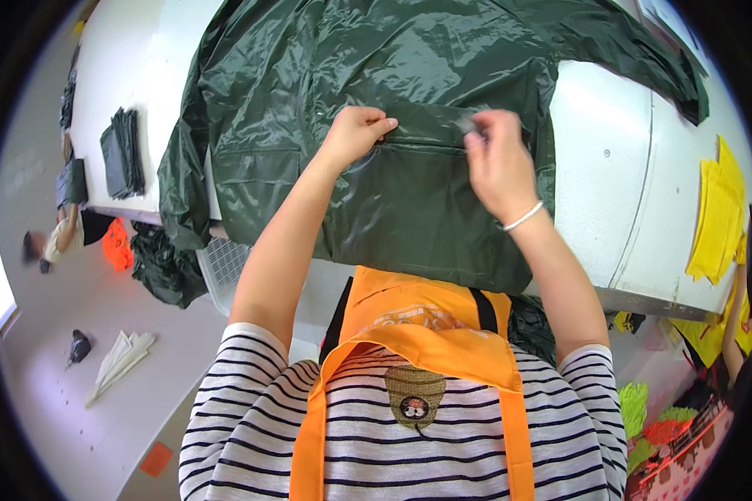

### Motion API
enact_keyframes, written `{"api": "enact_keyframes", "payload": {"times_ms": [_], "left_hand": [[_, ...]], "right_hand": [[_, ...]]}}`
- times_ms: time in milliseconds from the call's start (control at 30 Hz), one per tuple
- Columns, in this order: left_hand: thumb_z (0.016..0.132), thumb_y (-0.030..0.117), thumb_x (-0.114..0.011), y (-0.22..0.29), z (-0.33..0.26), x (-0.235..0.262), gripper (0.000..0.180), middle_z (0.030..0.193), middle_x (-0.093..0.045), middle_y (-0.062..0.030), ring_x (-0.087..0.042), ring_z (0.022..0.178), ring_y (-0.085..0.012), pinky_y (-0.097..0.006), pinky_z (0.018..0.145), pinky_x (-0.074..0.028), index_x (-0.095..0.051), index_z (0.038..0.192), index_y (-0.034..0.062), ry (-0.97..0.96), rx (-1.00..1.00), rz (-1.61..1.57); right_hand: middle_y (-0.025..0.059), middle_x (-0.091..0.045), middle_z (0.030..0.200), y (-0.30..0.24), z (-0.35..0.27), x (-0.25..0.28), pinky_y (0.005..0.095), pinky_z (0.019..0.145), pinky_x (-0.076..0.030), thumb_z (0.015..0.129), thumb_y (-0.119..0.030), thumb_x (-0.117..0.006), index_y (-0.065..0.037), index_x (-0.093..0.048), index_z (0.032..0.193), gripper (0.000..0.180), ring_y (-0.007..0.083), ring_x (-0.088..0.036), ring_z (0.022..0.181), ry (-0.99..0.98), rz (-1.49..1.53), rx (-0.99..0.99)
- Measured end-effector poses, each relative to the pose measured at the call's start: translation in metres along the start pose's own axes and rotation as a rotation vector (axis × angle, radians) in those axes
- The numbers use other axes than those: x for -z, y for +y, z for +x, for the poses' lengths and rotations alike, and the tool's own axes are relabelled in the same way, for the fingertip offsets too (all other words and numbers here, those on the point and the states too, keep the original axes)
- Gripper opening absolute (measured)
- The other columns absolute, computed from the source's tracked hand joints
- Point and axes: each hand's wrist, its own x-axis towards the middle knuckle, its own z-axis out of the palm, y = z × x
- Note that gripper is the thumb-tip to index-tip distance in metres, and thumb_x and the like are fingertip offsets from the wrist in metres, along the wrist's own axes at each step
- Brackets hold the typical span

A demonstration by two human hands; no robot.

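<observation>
A glossy dark green rain jacket (393,67) lies spread on the white table, its lower hem hanging over the near edge. My left hand (358,138) is closed, thumb and forefinger pinching the jacket at the left end of a pocket flap (430,125). Just above the flap's right end is my right hand (500,159), its fingers curled together and slightly blurred. A small greyish smear shows at those fingertips; I cannot make out what it is.
Folded dark garments (123,154) lie on the white table (597,184) at left, yellow garments (717,213) at right. Beneath the near edge stands a white plastic crate (226,271). Another person (67,234) is at far left; an arm (734,326) shows at far right.
</observation>
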Motion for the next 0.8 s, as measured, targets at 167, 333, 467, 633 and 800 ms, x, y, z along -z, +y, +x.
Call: {"api": "enact_keyframes", "payload": {"times_ms": [167,333,467,633,800], "left_hand": [[0.08,0.023,-0.072,0.003,0.01,0.004,0.026,0.058,-0.058,-0.0018,-0.05,0.054,-0.0077,-0.027,0.051,-0.04,-0.069,0.077,-0.0025,-0.057,0.074,-0.047],[0.078,0.023,-0.072,-0.002,0.017,0.001,0.025,0.056,-0.056,-0.001,-0.048,0.052,-0.0074,-0.027,0.05,-0.039,-0.069,0.074,-0.0013,-0.101,0.103,-0.123],[0.079,0.02,-0.071,-0.009,0.021,0.0,0.022,0.058,-0.055,0.0009,-0.046,0.053,-0.0063,-0.025,0.05,-0.037,-0.068,0.072,-0.0007,-0.109,0.074,-0.136],[0.079,0.019,-0.071,-0.012,0.021,-0.002,0.021,0.058,-0.055,0.0014,-0.046,0.053,-0.0059,-0.024,0.05,-0.036,-0.068,0.072,-0.0009,-0.093,0.055,-0.127],[0.077,0.025,-0.07,-0.017,0.024,-0.005,0.026,0.052,-0.056,-0.0053,-0.046,0.05,-0.0081,-0.029,0.05,-0.04,-0.068,0.071,-0.001,-0.072,0.008,-0.099]], "right_hand": [[0.0093,-0.051,0.091,-0.02,-0.011,-0.043,0.0383,0.066,-0.049,0.082,-0.017,-0.065,-0.008,-0.054,0.096,0.02,0.0262,-0.06,0.079,-0.218,-0.096,0.078],[0.0059,-0.053,0.092,-0.028,-0.002,-0.059,0.0352,0.065,-0.05,0.082,-0.017,-0.066,-0.008,-0.06,0.099,0.02,0.0244,-0.061,0.077,-0.218,-0.19,0.12],[0.0051,-0.052,0.09,-0.029,0.0,-0.063,0.0346,0.065,-0.049,0.081,-0.018,-0.066,-0.009,-0.059,0.097,0.02,0.0227,-0.061,0.077,-0.236,-0.239,0.121],[0.0053,-0.051,0.087,-0.033,0.002,-0.068,0.0347,0.066,-0.049,0.08,-0.02,-0.067,-0.008,-0.057,0.09,0.018,0.0211,-0.06,0.076,-0.238,-0.273,0.156],[0.0056,-0.052,0.087,-0.033,0.004,-0.068,0.0343,0.066,-0.049,0.079,-0.018,-0.067,-0.009,-0.057,0.09,0.018,0.0213,-0.06,0.076,-0.24,-0.307,0.196]]}}
